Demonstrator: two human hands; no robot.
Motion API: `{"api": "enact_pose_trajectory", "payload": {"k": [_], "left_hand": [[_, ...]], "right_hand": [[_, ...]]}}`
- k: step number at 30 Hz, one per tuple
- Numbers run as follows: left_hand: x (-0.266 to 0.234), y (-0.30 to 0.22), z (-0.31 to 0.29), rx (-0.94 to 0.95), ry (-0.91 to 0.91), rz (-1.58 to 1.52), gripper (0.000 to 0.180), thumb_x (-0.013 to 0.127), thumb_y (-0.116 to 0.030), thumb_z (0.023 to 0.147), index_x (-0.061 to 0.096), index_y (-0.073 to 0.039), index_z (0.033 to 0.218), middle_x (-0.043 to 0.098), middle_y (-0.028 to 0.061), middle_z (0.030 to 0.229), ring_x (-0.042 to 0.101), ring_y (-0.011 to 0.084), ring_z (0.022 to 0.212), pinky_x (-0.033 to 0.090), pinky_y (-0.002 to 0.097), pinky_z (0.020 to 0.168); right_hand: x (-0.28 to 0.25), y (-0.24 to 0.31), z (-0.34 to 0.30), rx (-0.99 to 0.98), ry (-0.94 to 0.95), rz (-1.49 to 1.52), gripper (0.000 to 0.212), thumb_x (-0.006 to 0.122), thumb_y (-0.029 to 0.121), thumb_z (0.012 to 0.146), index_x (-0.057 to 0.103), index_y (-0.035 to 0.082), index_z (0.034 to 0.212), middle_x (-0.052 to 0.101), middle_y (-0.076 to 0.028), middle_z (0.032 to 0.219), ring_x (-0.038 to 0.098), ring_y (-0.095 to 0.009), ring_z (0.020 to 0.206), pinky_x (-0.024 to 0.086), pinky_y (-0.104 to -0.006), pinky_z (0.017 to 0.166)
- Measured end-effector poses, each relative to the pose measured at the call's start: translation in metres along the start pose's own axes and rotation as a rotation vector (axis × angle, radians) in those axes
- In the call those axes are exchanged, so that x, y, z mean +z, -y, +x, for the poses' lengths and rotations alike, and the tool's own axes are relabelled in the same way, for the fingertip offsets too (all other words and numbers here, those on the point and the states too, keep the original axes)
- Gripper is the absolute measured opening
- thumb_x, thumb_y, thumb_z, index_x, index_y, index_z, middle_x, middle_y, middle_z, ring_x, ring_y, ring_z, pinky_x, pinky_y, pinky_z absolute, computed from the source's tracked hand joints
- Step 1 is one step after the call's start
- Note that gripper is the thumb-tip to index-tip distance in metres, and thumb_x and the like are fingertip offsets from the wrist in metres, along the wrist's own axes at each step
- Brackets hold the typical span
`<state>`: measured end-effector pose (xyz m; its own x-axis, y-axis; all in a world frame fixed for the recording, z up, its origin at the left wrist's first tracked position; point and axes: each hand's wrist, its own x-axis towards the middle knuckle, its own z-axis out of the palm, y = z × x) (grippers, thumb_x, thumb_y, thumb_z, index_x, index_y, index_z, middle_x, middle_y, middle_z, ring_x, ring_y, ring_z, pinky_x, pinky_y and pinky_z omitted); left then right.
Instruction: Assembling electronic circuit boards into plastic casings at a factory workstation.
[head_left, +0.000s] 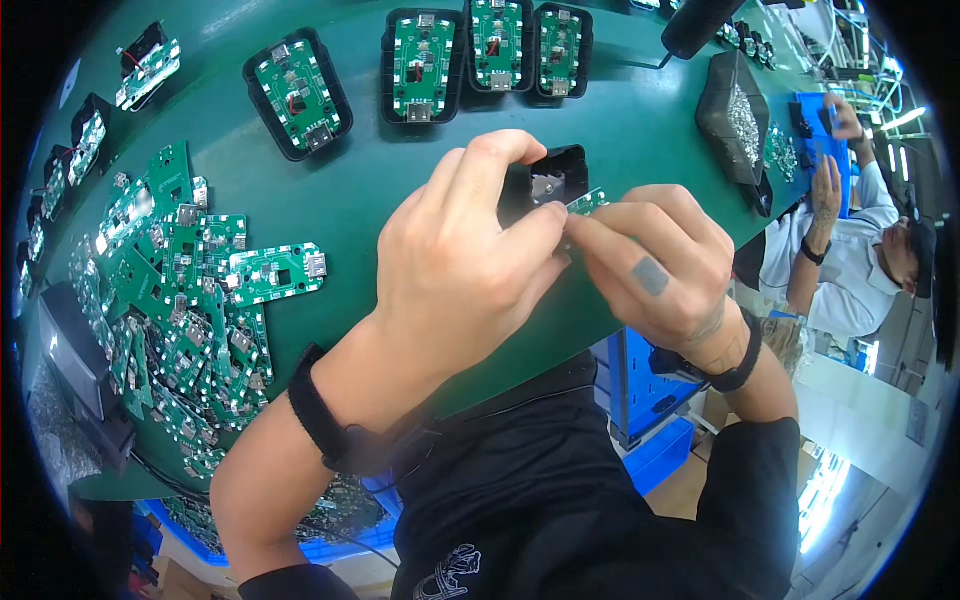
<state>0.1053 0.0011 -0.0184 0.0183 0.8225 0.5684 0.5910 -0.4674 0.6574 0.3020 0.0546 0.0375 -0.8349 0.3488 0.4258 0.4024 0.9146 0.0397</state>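
My left hand [468, 235] is curled around a small black plastic housing [573, 162], thumb and index finger at its two sides. A silvery patch shows inside the housing; my fingers cover its left part. In a pinch, my right hand [660, 262] holds a green circuit board [588, 201] at the housing's near edge, tilted, with most of it hidden by the fingertips. My left thumb tip is close against the board. Black bands are on both wrists.
Black housings with boards in them [422, 66] stand along the far side. Loose circuit boards [200, 290] are heaped at left. A black tray of screws [738, 120] and a black tool, perhaps an electric screwdriver [698, 28], are at far right. A co-worker [835, 240] works at right.
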Motion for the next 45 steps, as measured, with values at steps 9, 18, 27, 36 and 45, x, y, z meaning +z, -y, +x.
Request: {"api": "enact_pose_trajectory", "payload": {"k": [9, 18, 27, 36, 45], "left_hand": [[-0.002, 0.002, -0.003, -0.012, 0.003, 0.004, 0.043, 0.094, -0.012, 0.053, 0.078, -0.009, 0.093, 0.065, 0.0077, 0.121, 0.051, 0.0154, 0.067, 0.047, 0.0298, 0.058], [-0.002, 0.002, -0.003, -0.009, 0.006, 0.001, 0.043, 0.094, -0.013, 0.055, 0.077, -0.011, 0.093, 0.065, 0.0060, 0.120, 0.052, 0.0166, 0.070, 0.047, 0.0308, 0.058], [-0.001, 0.003, -0.004, -0.008, -0.006, -0.006, 0.042, 0.094, -0.012, 0.054, 0.076, -0.011, 0.092, 0.065, 0.0053, 0.120, 0.052, 0.0166, 0.069, 0.047, 0.0312, 0.058], [0.000, 0.003, -0.004, -0.023, -0.019, -0.001, 0.037, 0.092, -0.012, 0.057, 0.076, -0.010, 0.090, 0.065, 0.0047, 0.119, 0.052, 0.0162, 0.069, 0.047, 0.0313, 0.058], [0.001, 0.001, -0.003, -0.062, 0.005, -0.044, 0.040, 0.093, -0.011, 0.056, 0.074, -0.010, 0.091, 0.063, 0.0045, 0.121, 0.051, 0.0153, 0.066, 0.047, 0.0313, 0.058]], "right_hand": [[-0.009, -0.005, 0.011, -0.057, 0.101, -0.079, 0.033, 0.074, 0.014, 0.064, 0.073, 0.007, 0.096, 0.067, -0.003, 0.089, 0.066, -0.021, 0.085, 0.056, -0.0303, 0.065], [-0.018, -0.007, 0.015, -0.053, 0.143, -0.125, 0.022, 0.078, 0.012, 0.072, 0.072, 0.007, 0.093, 0.065, -0.001, 0.087, 0.064, -0.020, 0.083, 0.054, -0.0309, 0.063], [-0.024, -0.006, 0.021, -0.116, 0.194, -0.101, 0.027, 0.076, 0.014, 0.070, 0.073, 0.009, 0.096, 0.064, 0.000, 0.088, 0.063, -0.018, 0.082, 0.052, -0.0294, 0.062], [-0.028, -0.012, 0.033, -0.284, 0.236, -0.084, 0.030, 0.075, 0.016, 0.068, 0.074, 0.007, 0.096, 0.061, 0.000, 0.088, 0.062, -0.017, 0.082, 0.049, -0.0278, 0.058], [-0.026, -0.017, 0.033, -0.300, 0.252, -0.046, 0.024, 0.077, 0.016, 0.070, 0.072, 0.007, 0.091, 0.060, 0.000, 0.084, 0.061, -0.016, 0.080, 0.051, -0.0283, 0.057]]}}
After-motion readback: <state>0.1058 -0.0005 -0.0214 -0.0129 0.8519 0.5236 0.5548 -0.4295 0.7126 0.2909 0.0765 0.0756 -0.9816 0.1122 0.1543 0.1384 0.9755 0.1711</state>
